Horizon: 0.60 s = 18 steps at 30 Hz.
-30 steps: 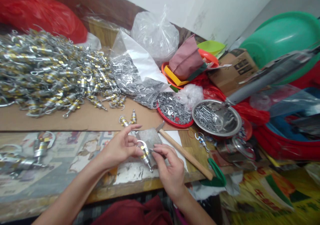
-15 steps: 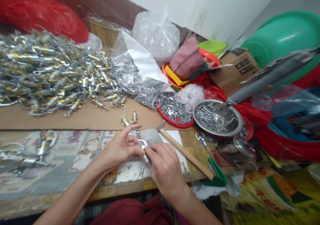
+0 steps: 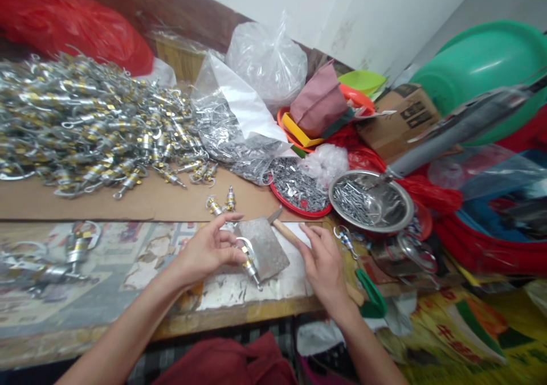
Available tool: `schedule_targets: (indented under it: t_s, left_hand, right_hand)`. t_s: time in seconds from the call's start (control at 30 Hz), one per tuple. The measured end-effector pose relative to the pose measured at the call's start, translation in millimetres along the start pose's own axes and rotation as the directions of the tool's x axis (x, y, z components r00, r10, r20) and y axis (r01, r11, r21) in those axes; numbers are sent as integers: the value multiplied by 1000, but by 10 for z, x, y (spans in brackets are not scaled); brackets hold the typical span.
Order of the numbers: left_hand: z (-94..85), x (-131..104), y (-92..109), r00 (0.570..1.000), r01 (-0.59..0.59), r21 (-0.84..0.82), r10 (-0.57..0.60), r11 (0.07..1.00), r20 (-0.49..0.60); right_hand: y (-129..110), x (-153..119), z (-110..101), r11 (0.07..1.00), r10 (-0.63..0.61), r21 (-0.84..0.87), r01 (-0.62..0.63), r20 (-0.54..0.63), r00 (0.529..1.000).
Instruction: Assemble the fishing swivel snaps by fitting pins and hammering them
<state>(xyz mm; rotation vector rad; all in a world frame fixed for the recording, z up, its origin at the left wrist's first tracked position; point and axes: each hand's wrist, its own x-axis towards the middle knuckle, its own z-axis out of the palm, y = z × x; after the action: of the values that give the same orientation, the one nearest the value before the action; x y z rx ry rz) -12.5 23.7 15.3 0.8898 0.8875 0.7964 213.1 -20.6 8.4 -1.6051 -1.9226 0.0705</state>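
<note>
My left hand (image 3: 216,248) pinches a silver and brass-coloured metal fitting (image 3: 250,265) between thumb and fingers. A curved silver hook rises from the fitting's upper end, and its lower tip lies over the near part of a grey metal block (image 3: 267,248). To the right, my right hand (image 3: 325,262) is over the wooden handle of a hammer (image 3: 288,234), fingers stretched out and apart. The palm covers the middle of the handle, and whether it touches the wood is hard to tell. Two more fittings (image 3: 215,205) stand just beyond my left hand.
A large heap of similar fittings (image 3: 94,117) fills the back left. Behind the block are a red dish (image 3: 299,211) of small metal pieces and a steel bowl (image 3: 405,220) of pins. A green-handled tool (image 3: 371,294) is at the table's right edge; several fittings (image 3: 77,248) lie at left.
My right hand has let go of the fitting and moved right, over the hammer handle, its fingers spreading. My left hand stays in place with the fitting, now more fully visible.
</note>
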Motion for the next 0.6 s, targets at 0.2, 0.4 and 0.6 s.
schedule_targets:
  t_s: [0.2, 0.4, 0.6]
  left_hand:
    - [11, 4, 35, 1000, 8, 19, -9, 1000, 4]
    - [12, -5, 49, 1000, -7, 44, 7, 999, 9]
    - [1, 16, 10, 1000, -8, 21, 8, 1000, 18]
  right_hand:
    - [-59, 87, -61, 997, -5, -75, 5, -9, 1000]
    - [-635, 276, 157, 997, -71, 32, 66, 194, 978]
    - [-631, 268, 273, 999, -28, 48, 14, 307, 951]
